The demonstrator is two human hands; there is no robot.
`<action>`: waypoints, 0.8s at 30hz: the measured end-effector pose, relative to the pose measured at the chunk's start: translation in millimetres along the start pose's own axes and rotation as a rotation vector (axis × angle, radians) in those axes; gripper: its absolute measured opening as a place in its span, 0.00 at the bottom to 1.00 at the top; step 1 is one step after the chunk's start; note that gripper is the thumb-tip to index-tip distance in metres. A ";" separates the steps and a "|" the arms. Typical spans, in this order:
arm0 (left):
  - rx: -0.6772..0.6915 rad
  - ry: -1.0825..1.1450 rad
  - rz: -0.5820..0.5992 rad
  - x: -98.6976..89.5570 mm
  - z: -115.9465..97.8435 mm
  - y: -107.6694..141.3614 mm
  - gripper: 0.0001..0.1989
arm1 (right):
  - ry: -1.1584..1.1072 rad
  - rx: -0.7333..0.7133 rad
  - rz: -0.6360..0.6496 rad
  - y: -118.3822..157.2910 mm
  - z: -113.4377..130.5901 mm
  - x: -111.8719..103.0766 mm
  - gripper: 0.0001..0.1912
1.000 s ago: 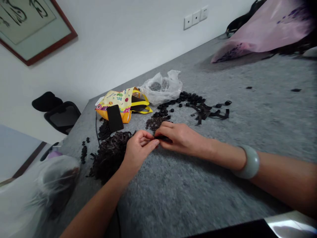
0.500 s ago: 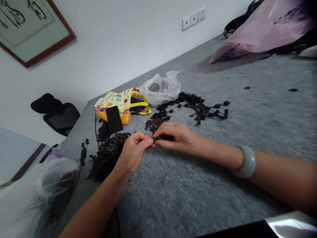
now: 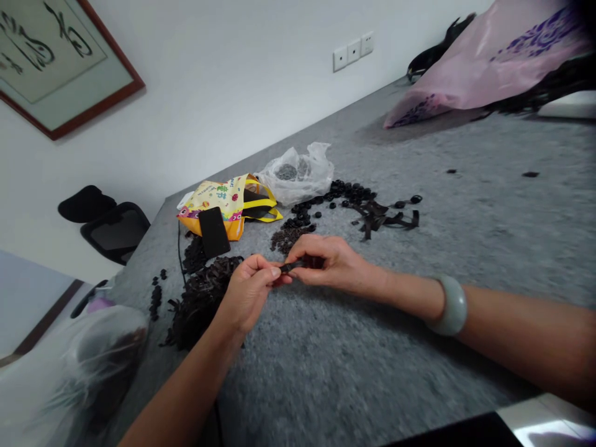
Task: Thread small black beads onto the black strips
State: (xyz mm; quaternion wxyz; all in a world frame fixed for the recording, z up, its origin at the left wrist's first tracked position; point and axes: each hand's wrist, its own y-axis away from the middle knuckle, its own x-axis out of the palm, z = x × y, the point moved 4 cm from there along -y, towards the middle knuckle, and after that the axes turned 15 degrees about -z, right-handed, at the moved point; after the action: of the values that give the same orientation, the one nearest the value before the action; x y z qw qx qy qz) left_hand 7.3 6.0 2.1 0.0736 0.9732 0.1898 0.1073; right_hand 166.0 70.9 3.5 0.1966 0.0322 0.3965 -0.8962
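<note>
Between my two hands, above the grey table point(image 3: 326, 372), a short black strap point(image 3: 292, 266) is stretched. My left hand point(image 3: 249, 288) pinches its left end between thumb and forefinger. The fingers of my right hand point(image 3: 326, 261), on the arm with a pale green bangle point(image 3: 454, 305), close on the other end; part of the strap is hidden in them. Left of my left hand lies a heap of black straps point(image 3: 200, 304). Just beyond my fingers are a pile of small dark pieces point(image 3: 288, 239) and many black ring-like parts point(image 3: 302, 214).
A yellow printed bag point(image 3: 218, 198) with a black phone point(image 3: 214, 231) against it lies behind the heap. Beside it sits a clear plastic bag point(image 3: 298, 174). Loose black straps point(image 3: 377, 217) lie right of the rings. A pink bag point(image 3: 465, 81) stands far right, a whitish plastic bag point(image 3: 93, 354) at left.
The hands have moved slightly apart, and more of the black strap shows between them. The whole view has shifted a little.
</note>
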 end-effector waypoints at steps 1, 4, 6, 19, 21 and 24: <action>-0.006 0.005 0.000 0.1 -0.1 -0.2 0.12 | 0.000 0.011 0.000 -0.1 -0.1 -0.2 0.06; -0.016 0.022 0.003 0.1 -0.3 -1.1 0.12 | 0.005 0.033 0.006 -0.1 -0.2 -0.9 0.06; -0.018 0.029 0.004 -0.3 0.0 -1.6 0.11 | 0.006 0.038 0.008 0.2 -0.4 -1.5 0.06; -0.012 0.075 0.018 -0.4 1.2 -0.6 0.11 | -0.010 0.035 -0.015 -0.7 0.0 -3.3 0.07; -0.010 0.074 0.024 -0.2 1.3 -0.5 0.11 | -0.012 0.035 -0.018 -0.5 -0.4 -3.7 0.07; -0.010 0.086 0.034 0.3 1.1 -0.4 0.12 | -0.023 0.058 -0.025 0.2 -3.3 -3.8 0.06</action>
State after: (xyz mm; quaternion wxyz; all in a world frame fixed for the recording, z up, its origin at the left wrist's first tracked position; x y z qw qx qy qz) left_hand 7.7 6.3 1.0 0.0681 0.9704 0.1756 0.1513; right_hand 169.3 74.4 2.0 0.1886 0.0228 0.3683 -0.9101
